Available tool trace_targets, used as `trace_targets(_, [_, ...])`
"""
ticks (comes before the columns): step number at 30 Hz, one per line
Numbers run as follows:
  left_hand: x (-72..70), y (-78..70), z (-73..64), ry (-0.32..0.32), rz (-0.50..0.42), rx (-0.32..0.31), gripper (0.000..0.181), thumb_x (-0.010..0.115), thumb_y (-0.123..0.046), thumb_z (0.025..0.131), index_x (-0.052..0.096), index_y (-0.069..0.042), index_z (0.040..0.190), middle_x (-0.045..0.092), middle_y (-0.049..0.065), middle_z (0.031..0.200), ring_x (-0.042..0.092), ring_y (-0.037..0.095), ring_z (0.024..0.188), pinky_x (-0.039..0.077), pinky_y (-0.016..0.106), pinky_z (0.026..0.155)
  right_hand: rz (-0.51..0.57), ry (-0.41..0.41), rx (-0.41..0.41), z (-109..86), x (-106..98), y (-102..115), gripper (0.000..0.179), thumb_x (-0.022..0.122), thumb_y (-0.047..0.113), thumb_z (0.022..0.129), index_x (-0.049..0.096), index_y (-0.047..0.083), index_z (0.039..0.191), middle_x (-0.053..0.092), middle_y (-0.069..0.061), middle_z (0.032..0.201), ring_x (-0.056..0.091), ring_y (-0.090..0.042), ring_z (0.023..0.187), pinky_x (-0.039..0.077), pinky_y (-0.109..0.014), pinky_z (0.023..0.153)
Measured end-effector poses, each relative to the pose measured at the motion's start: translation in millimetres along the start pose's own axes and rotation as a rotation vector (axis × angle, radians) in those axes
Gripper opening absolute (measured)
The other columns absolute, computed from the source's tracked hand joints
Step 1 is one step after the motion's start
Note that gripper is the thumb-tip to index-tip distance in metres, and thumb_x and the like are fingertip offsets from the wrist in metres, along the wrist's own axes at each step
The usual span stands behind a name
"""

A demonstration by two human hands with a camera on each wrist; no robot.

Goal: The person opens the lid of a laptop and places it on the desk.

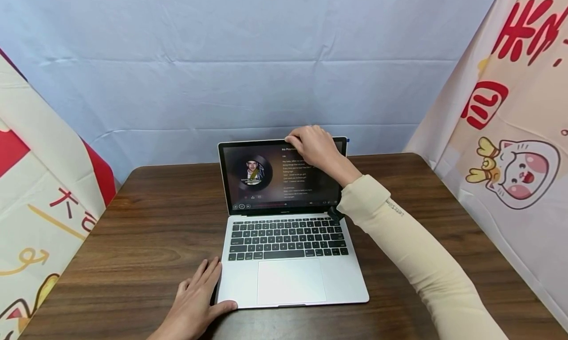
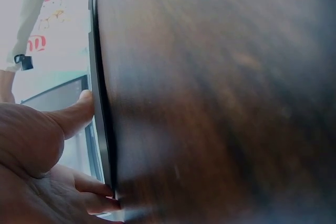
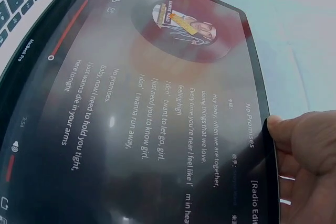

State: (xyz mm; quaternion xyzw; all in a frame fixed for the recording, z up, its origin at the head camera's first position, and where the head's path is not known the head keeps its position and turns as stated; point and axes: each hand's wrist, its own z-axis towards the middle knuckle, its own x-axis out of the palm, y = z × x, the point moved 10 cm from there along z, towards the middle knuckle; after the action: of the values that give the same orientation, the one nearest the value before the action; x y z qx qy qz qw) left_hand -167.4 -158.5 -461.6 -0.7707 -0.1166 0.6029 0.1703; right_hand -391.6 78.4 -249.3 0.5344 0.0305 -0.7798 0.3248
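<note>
An opened silver laptop (image 1: 290, 281) sits on the wooden table, its screen (image 1: 275, 182) lit with a music player and song lyrics. My right hand (image 1: 316, 145) grips the top edge of the screen right of its middle. In the right wrist view the thumb (image 3: 281, 129) lies at the front of that edge, while the other fingers go behind it, partly hidden. At the laptop's front left corner rests my left hand (image 1: 195, 300), its fingers fairly straight along the left side. Its thumb (image 2: 79, 113) touches the front edge of the base.
The brown wooden table (image 1: 146, 231) extends on both sides of the laptop. Behind it hangs a pale blue cloth (image 1: 248, 74). Printed cloths with cartoon figures hang at the left (image 1: 40, 182) and at the right (image 1: 523, 172). A small dark device (image 1: 335, 214) is on the right wrist.
</note>
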Motion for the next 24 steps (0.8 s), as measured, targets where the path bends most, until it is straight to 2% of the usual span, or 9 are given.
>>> trace_targets(6, [-3.0, -0.3, -2.5, -0.023, -0.012, 0.021, 0.103, 0.082, -0.055, 0.080, 0.042, 0.002, 0.155, 0.034, 0.023, 0.163, 0.026, 0.046, 0.151, 0.030, 0.065, 0.105, 0.000, 0.013, 0.024, 5.2, 4.5, -5.3, 0.029, 0.058, 0.029, 0.108, 0.080, 0.013, 0.118, 0.072, -0.006, 0.084, 0.048, -0.021, 0.052, 0.031, -0.034, 0.053])
trace_targets(9, [-3.6, 0.1, -3.6, -0.028, -0.012, 0.024, 0.103, 0.082, -0.056, 0.080, 0.043, 0.002, 0.155, 0.034, 0.023, 0.163, 0.026, 0.046, 0.151, 0.030, 0.066, 0.105, -0.005, 0.025, 0.039, 8.1, 7.4, -7.6, 0.030, 0.057, 0.031, 0.108, 0.079, 0.013, 0.119, 0.073, -0.006, 0.086, 0.049, -0.021, 0.055, 0.032, -0.034, 0.054])
trace_targets(17, [-4.5, -0.2, -5.7, -0.051, -0.019, 0.045, 0.103, 0.082, -0.056, 0.080, 0.043, 0.002, 0.155, 0.034, 0.022, 0.163, 0.026, 0.045, 0.151, 0.030, 0.067, 0.105, -0.011, 0.048, 0.074, 14.7, 12.6, -14.4, 0.032, 0.057, 0.032, 0.108, 0.079, 0.013, 0.121, 0.076, -0.007, 0.104, 0.057, -0.022, 0.065, 0.036, -0.036, 0.059])
trace_targets(24, [-3.0, -0.3, -4.3, -0.043, -0.030, 0.045, 0.102, 0.082, -0.056, 0.080, 0.043, 0.002, 0.155, 0.034, 0.022, 0.163, 0.025, 0.045, 0.152, 0.029, 0.067, 0.106, -0.004, 0.051, 0.091, 18.7, 16.3, -19.0, 0.031, 0.059, 0.032, 0.107, 0.079, 0.012, 0.119, 0.075, -0.007, 0.094, 0.055, -0.022, 0.065, 0.036, -0.036, 0.060])
